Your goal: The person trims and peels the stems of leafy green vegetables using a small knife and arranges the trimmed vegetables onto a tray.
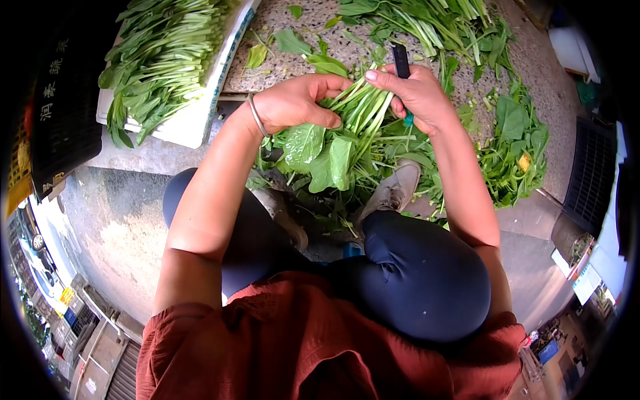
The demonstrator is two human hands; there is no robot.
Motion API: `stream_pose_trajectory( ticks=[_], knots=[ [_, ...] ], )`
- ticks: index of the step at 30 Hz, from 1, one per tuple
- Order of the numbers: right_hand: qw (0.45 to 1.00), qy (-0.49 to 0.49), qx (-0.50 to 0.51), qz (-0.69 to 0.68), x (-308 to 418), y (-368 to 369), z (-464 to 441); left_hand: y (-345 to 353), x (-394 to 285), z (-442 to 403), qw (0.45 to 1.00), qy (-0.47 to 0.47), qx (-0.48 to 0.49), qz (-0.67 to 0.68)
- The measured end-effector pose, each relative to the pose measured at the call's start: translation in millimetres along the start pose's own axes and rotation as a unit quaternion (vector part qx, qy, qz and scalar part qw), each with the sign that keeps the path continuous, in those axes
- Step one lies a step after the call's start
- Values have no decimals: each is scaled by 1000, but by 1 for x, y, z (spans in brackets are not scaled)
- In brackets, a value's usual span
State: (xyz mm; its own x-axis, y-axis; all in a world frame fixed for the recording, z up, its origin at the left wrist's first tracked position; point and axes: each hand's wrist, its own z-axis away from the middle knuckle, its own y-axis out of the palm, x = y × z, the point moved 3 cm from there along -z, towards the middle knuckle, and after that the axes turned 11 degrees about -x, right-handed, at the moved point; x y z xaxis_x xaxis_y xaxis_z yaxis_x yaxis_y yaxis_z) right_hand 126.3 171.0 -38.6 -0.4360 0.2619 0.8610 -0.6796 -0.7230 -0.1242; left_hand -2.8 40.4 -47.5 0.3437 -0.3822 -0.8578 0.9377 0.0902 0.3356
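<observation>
A bunch of leafy greens [360, 113] hangs between my hands, stems up and broad leaves down toward my body. My left hand [300, 103], with a bangle at the wrist, is closed around the left side of the bunch. My right hand [420, 97] grips what looks like a small knife [401, 61]; its black end sticks up past the thumb and a teal part shows below the fingers. The right thumb and fingertips are at the cut stem ends. Whether they pinch a stem, I cannot make out.
Greens in neat rows lie on a white foam board [200, 133] at the upper left. A loose pile of greens [427, 27] is at the top, with trimmings [513, 153] at the right. Black crates [590, 177] stand at both sides. My shoes [393, 190] are below the bunch.
</observation>
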Motion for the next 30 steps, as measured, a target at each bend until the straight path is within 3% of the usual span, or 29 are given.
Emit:
stream_pose_trajectory(
  ticks=[3, 5, 9, 11, 13, 16, 21, 23, 27, 29, 30],
  knots=[
    [999, 23, 21, -15, 0, 2, 4, 3, 1, 3, 1000, -13, 3, 16],
    [999, 22, 32, -25, 2, 6, 6, 10, 2, 4, 990, -28, 78, 110],
    [997, -36, -13, -70, 8, 6, 6, 17, 2, 7, 969, -59, 70, 229],
    [980, -125, -155, -2, 12, -2, 11, 15, 0, 6, 977, -56, 42, 201],
    [985, -103, -137, 21, 13, -3, 17, 11, -1, 5, 997, -22, -20, 71],
    [979, -140, -56, 135, 12, 9, 23, 11, 0, 5, 998, -30, -56, -3],
    [995, -100, -3, 16, 3, 10, 23, 10, 4, 4, 999, -6, -4, 46],
    [999, -1, 37, -9, 3, 5, 25, 6, 4, 6, 999, -8, -9, 53],
    [994, 23, 31, -99, 7, -14, 26, -1, 3, 11, 999, -29, -23, 38],
    [998, -22, -33, -39, 3, -26, 19, -3, 5, 12, 997, -32, 8, 64],
    [992, -91, -75, 41, 4, -30, 17, -1, 2, 15, 996, -40, -1, 79]
  ],
)
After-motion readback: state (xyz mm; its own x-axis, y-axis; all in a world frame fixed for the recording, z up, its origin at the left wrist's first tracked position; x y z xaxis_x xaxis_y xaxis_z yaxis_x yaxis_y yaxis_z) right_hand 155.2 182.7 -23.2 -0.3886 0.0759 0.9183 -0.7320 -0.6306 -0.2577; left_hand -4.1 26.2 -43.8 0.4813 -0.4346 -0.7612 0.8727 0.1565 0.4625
